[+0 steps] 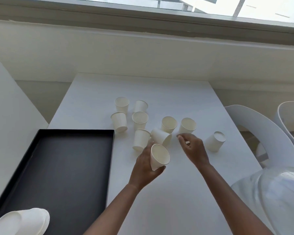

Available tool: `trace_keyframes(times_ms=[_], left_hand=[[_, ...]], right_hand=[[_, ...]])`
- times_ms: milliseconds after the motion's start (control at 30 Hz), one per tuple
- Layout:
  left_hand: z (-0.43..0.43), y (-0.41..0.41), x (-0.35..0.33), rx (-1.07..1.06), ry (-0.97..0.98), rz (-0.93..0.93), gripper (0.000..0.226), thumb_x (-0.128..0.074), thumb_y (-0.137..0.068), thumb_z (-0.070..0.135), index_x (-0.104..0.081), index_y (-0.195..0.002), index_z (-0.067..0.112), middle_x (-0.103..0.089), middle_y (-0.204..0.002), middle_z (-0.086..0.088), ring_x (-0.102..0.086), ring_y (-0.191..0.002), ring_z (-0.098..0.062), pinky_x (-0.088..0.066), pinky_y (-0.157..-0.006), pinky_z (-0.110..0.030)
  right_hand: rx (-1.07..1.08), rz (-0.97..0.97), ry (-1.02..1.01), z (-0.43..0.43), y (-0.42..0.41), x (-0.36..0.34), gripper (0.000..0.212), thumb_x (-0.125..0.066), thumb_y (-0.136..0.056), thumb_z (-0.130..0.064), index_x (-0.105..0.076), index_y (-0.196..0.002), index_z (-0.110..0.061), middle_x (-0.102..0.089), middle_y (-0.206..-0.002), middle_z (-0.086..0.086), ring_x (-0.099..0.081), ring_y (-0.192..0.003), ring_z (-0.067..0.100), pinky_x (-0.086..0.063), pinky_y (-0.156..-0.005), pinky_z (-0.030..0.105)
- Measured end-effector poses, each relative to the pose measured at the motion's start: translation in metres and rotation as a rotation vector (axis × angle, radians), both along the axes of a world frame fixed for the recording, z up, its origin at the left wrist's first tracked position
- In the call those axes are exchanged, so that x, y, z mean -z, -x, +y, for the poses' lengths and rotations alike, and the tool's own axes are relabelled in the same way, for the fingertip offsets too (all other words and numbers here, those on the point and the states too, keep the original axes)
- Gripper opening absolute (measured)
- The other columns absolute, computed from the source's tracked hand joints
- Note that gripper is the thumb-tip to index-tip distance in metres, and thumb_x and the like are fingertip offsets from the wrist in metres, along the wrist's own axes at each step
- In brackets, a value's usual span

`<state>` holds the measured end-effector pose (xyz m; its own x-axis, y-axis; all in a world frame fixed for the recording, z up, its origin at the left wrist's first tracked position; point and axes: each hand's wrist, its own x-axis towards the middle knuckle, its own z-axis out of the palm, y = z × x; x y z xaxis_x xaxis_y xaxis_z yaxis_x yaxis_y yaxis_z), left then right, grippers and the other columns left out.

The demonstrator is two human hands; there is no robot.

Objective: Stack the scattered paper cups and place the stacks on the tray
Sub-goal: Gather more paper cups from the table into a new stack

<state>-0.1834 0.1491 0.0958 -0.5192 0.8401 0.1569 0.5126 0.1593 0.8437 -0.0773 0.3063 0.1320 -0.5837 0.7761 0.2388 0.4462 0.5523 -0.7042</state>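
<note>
The work looks barely begun. The black tray [75,130] sits along the left edge of the tabletop [176,192], and its dark floor shows no stack of cups. Only a blurred white pile [29,219] overlaps its near-left corner, and I cannot tell what that is. Right of the tray, towards the middle of the tabletop, nine loose cups [140,119] stand or lie singly. Some are upright, some mouth-down and one is on its side, and none is visibly nested in another. So the stacking, and then the carrying over to the tray, is by my reckoning nearly all still to do. At the near side of that cluster the left hand [144,165] has its fingers and thumb wrapped round a tenth cup [159,156], which it holds off the tabletop with the mouth tilted up. That cup looks likely to be the start of a stack. Just to the right, the right hand [193,148] reaches away from the near edge, its fingers curled and the fingertips drawn close together at the foot of an upright cup [187,125]. Whether it has actually pinched that cup I cannot tell. Further right, apart from the rest and nearer the right edge, lies an overturned cup [215,141]. A white chair [255,119] stands beyond that edge.
</note>
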Motion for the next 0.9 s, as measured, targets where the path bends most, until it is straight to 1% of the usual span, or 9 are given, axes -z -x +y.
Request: trace_keyframes(times_ms=[100, 167, 233, 300, 400, 467, 600, 733, 900], left_hand=[[-0.001, 0.003, 0.002, -0.014, 0.003, -0.005, 0.083, -0.076, -0.071, 0.024, -0.029, -0.138, 0.014, -0.042, -0.142, 0.002, -0.044, -0.127, -0.015, -0.033, -0.096, -0.015], [-0.002, 0.005, 0.006, -0.018, 0.016, -0.01, 0.083, -0.076, -0.072, 0.025, -0.028, -0.139, 0.015, -0.041, -0.143, 0.003, -0.043, -0.127, -0.015, -0.033, -0.097, -0.016], [-0.003, 0.006, 0.009, -0.024, 0.033, -0.016, 0.083, -0.076, -0.072, 0.026, -0.027, -0.139, 0.014, -0.04, -0.142, 0.003, -0.043, -0.127, -0.016, -0.036, -0.098, -0.02], [-0.006, 0.005, 0.012, -0.031, 0.048, -0.024, 0.083, -0.076, -0.072, 0.026, -0.027, -0.139, 0.014, -0.041, -0.141, 0.003, -0.044, -0.125, -0.016, -0.037, -0.098, -0.021], [-0.009, 0.006, 0.016, -0.033, 0.062, -0.032, 0.083, -0.076, -0.072, 0.026, -0.027, -0.139, 0.015, -0.042, -0.14, 0.004, -0.044, -0.124, -0.015, -0.036, -0.098, -0.021], [-0.009, 0.008, 0.018, -0.037, 0.069, -0.033, 0.083, -0.076, -0.072, 0.027, -0.027, -0.139, 0.016, -0.042, -0.139, 0.005, -0.045, -0.123, -0.016, -0.037, -0.097, -0.021], [-0.01, 0.01, 0.021, -0.061, 0.077, -0.046, 0.083, -0.076, -0.071, 0.027, -0.028, -0.138, 0.018, -0.044, -0.137, 0.005, -0.047, -0.12, -0.016, -0.036, -0.093, -0.017], [-0.01, 0.007, 0.023, -0.062, 0.086, -0.063, 0.082, -0.076, -0.071, 0.027, -0.029, -0.138, 0.019, -0.046, -0.135, 0.005, -0.048, -0.119, -0.016, -0.037, -0.093, -0.019], [-0.008, 0.005, 0.024, -0.053, 0.096, -0.054, 0.083, -0.076, -0.072, 0.028, -0.028, -0.138, 0.019, -0.045, -0.136, 0.005, -0.046, -0.121, -0.015, -0.038, -0.096, -0.021]], right_hand=[[0.21, -0.17, -0.167, 0.04, -0.013, 0.004, 0.024, -0.057, -0.083, -0.001, -0.064, -0.106, 0.002, -0.063, -0.109, 0.021, -0.058, -0.102, 0.037, -0.047, -0.085, 0.042], [0.336, -0.335, -0.111, 0.065, -0.022, 0.009, 0.037, -0.056, -0.083, -0.004, -0.055, -0.12, -0.001, -0.05, -0.127, 0.021, -0.045, -0.119, 0.038, -0.041, -0.092, 0.048], [0.422, -0.467, -0.007, 0.083, -0.03, 0.014, 0.048, -0.055, -0.086, -0.009, -0.042, -0.132, -0.005, -0.035, -0.141, 0.018, -0.03, -0.13, 0.036, -0.035, -0.098, 0.052], [0.466, -0.564, 0.063, 0.097, -0.039, 0.018, 0.054, -0.054, -0.088, -0.014, -0.034, -0.137, -0.008, -0.027, -0.146, 0.017, -0.022, -0.134, 0.035, -0.031, -0.102, 0.054], [0.487, -0.656, 0.155, 0.11, -0.053, 0.023, 0.061, -0.055, -0.089, -0.02, -0.026, -0.141, -0.013, -0.021, -0.148, 0.016, -0.018, -0.135, 0.036, -0.029, -0.103, 0.055], [0.467, -0.661, 0.208, 0.116, -0.058, 0.026, 0.064, -0.056, -0.089, -0.023, -0.022, -0.143, -0.015, -0.021, -0.149, 0.017, -0.018, -0.135, 0.037, -0.03, -0.103, 0.056], [0.438, -0.625, 0.223, 0.118, -0.062, 0.03, 0.065, -0.057, -0.089, -0.026, -0.023, -0.143, -0.013, -0.031, -0.141, 0.023, -0.027, -0.13, 0.041, -0.034, -0.101, 0.054], [0.471, -0.542, 0.169, 0.111, -0.06, 0.034, 0.057, -0.06, -0.086, -0.026, -0.034, -0.131, -0.006, -0.039, -0.13, 0.025, -0.035, -0.122, 0.044, -0.04, -0.094, 0.053], [0.449, -0.455, 0.134, 0.103, -0.053, 0.035, 0.051, -0.065, -0.083, -0.021, -0.038, -0.12, 0.0, -0.046, -0.123, 0.027, -0.047, -0.112, 0.045, -0.043, -0.086, 0.047]])
